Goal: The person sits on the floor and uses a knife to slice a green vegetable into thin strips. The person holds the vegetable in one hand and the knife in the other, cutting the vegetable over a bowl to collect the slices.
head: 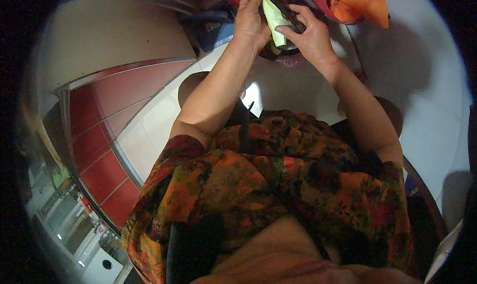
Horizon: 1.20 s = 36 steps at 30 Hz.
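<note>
At the top of the head view, my left hand [250,19] grips a pale green, peeled-looking vegetable piece [275,21] near its upper end, where some darker green shows. My right hand [311,34] is closed around the lower end of a long dark tool [285,10], which looks like a knife and lies along the piece's right side. My right thumb touches the vegetable. Beneath both hands is a round vessel [288,52], partly hidden, its contents unclear.
An orange cloth or bag [359,4] lies in a red container at upper right. A dark blue object [214,34] stands left of my left forearm. Red tiles [108,161] and a beige panel [123,34] are further left. My knees flank the vessel's near side.
</note>
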Tool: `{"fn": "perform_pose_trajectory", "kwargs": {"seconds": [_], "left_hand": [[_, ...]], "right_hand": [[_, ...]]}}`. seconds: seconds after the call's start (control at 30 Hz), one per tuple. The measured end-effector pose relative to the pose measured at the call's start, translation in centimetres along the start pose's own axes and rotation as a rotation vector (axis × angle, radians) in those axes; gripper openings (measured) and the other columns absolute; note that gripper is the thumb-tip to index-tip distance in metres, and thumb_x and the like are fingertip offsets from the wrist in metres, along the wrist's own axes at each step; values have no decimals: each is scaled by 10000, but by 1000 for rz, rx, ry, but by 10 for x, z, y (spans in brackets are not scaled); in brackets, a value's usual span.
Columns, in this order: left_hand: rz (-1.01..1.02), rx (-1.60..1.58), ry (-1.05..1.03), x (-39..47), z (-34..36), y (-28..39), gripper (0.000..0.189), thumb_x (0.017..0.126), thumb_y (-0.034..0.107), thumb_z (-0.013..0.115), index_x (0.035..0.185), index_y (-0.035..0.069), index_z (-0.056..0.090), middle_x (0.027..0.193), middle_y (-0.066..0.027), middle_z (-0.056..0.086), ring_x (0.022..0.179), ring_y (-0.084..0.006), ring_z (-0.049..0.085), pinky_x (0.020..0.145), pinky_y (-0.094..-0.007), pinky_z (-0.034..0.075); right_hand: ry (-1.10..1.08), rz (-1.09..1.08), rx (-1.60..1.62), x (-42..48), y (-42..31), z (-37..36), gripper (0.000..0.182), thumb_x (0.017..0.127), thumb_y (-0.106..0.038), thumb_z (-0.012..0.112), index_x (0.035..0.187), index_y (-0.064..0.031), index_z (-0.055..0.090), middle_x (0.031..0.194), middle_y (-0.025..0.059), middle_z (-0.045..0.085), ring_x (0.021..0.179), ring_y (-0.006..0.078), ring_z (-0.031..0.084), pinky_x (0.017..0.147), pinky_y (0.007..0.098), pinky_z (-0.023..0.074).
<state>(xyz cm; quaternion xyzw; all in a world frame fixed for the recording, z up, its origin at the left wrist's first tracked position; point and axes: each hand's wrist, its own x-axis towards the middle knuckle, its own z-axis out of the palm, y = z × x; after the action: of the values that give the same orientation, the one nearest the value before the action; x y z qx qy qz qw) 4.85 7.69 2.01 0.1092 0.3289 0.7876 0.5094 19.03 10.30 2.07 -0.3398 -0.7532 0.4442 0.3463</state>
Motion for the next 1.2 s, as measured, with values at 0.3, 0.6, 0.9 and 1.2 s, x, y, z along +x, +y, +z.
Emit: {"fn": "perform_pose_trajectory", "kwargs": {"seconds": [0.3, 0.6, 0.9, 1.2], "left_hand": [[-192, 27, 14, 8, -36, -14, 184, 986, 188, 441, 1063, 44, 528, 924, -98, 611, 783, -230, 611, 708, -376, 522], [-118, -99, 1, 6, -36, 7, 224, 977, 157, 406, 1120, 50, 540, 1027, -115, 631, 925, -258, 624, 799, -372, 519], [81, 271, -126, 12, -62, 1, 232, 987, 266, 434, 1102, 84, 520, 904, -124, 615, 740, -267, 621, 626, -415, 542], [-93, -63, -107, 11, -61, -1, 310, 963, 268, 512, 1235, 118, 511, 1016, -41, 596, 922, -167, 583, 788, -344, 512]], "right_hand": [[-76, 79, -21, -3, 18, 3, 512, 780, -165, 753, 1213, -5, 534, 1088, 129, 635, 971, 189, 590, 872, 328, 465], [-133, -55, -223, -2, 17, -2, 506, 793, -225, 729, 1231, -88, 517, 956, 205, 655, 863, 351, 656, 757, 422, 517], [-74, -65, -232, -10, 26, -8, 392, 840, -146, 674, 1202, -71, 542, 952, 116, 657, 835, 171, 611, 753, 303, 495], [-139, -351, -344, -15, -6, -21, 565, 665, 5, 736, 1196, -82, 564, 996, 140, 658, 902, 268, 660, 783, 333, 514]]}}
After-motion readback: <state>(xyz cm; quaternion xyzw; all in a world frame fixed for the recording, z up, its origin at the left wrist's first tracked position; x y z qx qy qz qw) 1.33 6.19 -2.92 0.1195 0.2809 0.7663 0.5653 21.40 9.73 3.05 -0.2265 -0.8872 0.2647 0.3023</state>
